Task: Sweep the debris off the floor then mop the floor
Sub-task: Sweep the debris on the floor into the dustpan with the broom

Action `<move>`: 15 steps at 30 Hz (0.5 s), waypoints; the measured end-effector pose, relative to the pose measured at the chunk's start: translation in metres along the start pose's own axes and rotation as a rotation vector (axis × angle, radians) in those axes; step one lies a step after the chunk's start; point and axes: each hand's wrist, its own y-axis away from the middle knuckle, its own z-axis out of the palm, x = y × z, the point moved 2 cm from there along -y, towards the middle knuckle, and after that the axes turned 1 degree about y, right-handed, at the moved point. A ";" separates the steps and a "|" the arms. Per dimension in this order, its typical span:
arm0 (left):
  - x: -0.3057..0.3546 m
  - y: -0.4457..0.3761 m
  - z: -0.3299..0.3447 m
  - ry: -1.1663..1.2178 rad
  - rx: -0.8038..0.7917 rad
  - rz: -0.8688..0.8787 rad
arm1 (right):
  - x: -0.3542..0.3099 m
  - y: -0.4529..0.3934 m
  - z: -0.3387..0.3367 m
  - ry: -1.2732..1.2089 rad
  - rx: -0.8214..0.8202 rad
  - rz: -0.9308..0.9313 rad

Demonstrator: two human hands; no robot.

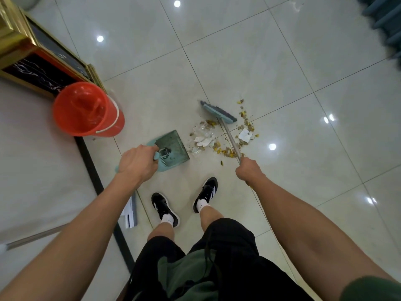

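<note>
we stand on the glossy tiled floor [271, 68], an orange bucket [86, 109] resting at our left beside a gold-trimmed cabinet [26, 53]. our left hand [136, 162] is wrapped around the handle of the teal dustpan [173, 147], which sits on the tiles, and our right hand [249, 170] is closed on the broom [218, 111] shaft. the debris [219, 137], torn paper and yellow-brown bits, lies between the dustpan's mouth and the broom head.

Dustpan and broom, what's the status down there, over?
Left hand shut on dustpan; right hand shut on broom. Debris piled between them, not yet in the pan. Red bucket stands left, clear of the sweep.
</note>
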 end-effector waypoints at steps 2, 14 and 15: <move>-0.003 0.000 0.003 -0.004 -0.003 0.007 | -0.001 0.007 0.005 0.033 -0.013 -0.010; -0.027 0.014 0.017 -0.004 0.043 0.101 | -0.036 0.069 0.084 -0.094 -0.179 -0.027; -0.029 0.016 0.017 0.000 0.041 0.117 | -0.038 0.073 0.091 -0.115 -0.182 -0.023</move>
